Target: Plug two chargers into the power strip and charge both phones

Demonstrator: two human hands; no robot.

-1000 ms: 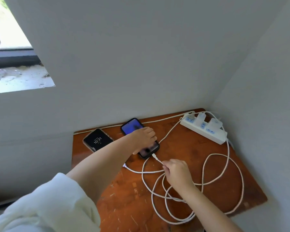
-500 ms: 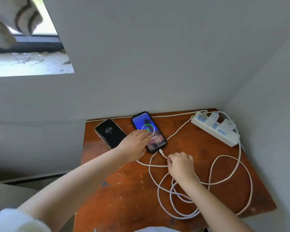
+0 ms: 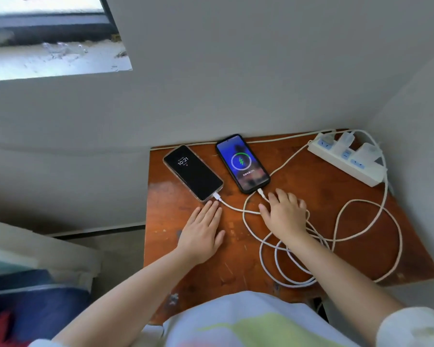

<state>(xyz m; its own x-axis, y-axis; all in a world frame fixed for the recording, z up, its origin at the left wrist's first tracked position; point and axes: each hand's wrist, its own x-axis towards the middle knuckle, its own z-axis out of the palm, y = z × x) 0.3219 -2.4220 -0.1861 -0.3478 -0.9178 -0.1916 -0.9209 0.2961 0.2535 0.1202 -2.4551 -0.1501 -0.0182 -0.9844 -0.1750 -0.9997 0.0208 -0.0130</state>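
Two phones lie side by side at the back of the wooden table [image 3: 311, 196]. The left phone [image 3: 193, 173] shows a dark clock screen, with a white cable plugged into its near end. The right phone [image 3: 242, 163] shows a green charging symbol and also has a cable in it. A white power strip [image 3: 346, 161] sits at the back right with two white chargers [image 3: 343, 144] plugged in. My left hand [image 3: 202, 234] rests flat on the table just below the left phone, holding nothing. My right hand [image 3: 285, 215] lies open over the cables, below the right phone.
Long white cable loops [image 3: 336, 246] sprawl over the right half of the table. Grey walls close in behind and to the right. A window sill [image 3: 55, 56] is at upper left. Blue and red fabric [image 3: 23, 309] lies low on the left, beside the table.
My left hand came off the right phone and now lies flat on the table. My right hand let go of the cable plug and opened. The right phone's charging screen is now uncovered.
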